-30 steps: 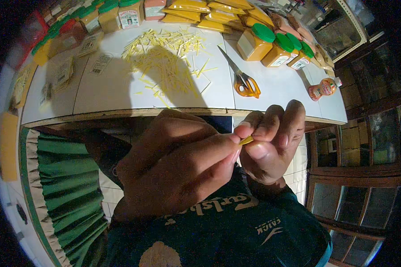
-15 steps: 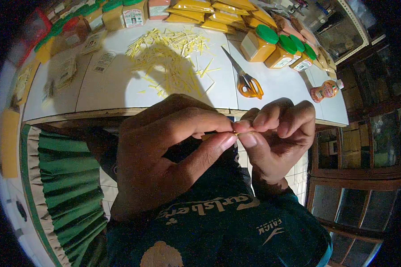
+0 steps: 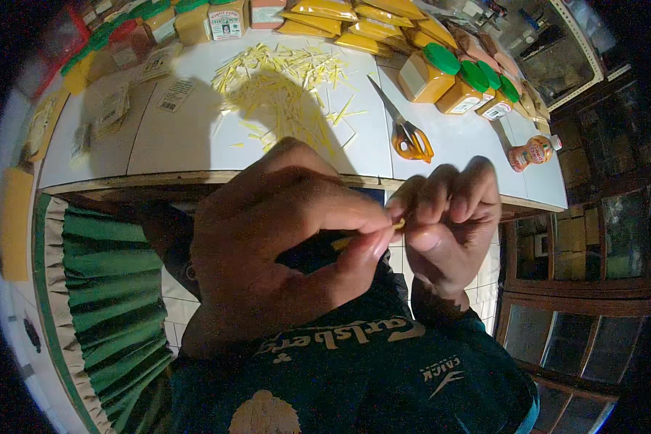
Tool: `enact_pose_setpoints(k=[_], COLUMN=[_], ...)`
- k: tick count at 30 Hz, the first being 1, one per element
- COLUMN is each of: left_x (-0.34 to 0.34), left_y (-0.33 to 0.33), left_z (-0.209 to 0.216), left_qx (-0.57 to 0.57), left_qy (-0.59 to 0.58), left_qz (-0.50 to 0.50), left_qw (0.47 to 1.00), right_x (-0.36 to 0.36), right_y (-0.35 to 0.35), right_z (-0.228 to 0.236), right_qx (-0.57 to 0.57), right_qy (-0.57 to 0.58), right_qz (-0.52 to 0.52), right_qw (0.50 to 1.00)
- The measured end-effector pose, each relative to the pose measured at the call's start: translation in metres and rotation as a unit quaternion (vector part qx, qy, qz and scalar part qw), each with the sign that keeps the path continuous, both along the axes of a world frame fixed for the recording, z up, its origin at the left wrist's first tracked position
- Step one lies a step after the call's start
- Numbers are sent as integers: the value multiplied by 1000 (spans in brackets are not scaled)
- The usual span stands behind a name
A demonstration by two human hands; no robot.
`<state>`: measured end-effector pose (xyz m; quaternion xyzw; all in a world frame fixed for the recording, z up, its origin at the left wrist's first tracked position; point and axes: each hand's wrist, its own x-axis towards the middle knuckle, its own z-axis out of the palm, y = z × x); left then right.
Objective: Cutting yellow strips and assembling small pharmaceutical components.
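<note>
Just off the near table edge, my left hand pinches a thin yellow strip between thumb and forefinger. The strip's small end sticks out past the fingertips, while a wider yellow part shows behind the thumb. My right hand meets it from the right, fingers curled and closed at that end. The exact contact of its thumb is hard to make out. Beyond my hands, a loose heap of pale yellow strips lies on the white table. Scissors with orange handles lie right of the heap.
Green-lidded jars stand at the back right, beside stacked yellow packets. A small bottle lies near the right corner. More jars line the back left, with labels below them. A green pleated curtain hangs at left.
The strip's end now shows between my fingertips. My right thumb has shifted right and down, away from the left thumb's tip. The table scene has moved slightly to the right in view.
</note>
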<state>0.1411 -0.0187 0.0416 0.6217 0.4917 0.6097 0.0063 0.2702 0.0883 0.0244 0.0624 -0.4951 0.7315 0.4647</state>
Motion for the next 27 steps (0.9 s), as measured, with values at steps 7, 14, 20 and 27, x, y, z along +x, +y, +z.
enact_pose_setpoints(k=[7, 14, 20, 27], left_x=[6, 15, 11, 12], left_y=[7, 4, -2, -6], left_z=[-6, -5, 0, 7], left_qx=[97, 95, 66, 83], left_qy=[74, 98, 114, 186], left_qz=[48, 93, 72, 108], left_qw=[991, 986, 989, 973], right_x=[3, 4, 3, 4], right_y=[-4, -7, -7, -9], right_z=[0, 2, 5, 7], right_qx=[-44, 4, 38, 75], right_qy=[5, -30, -28, -23], right_qz=[25, -20, -38, -74], right_qw=[999, 999, 998, 994])
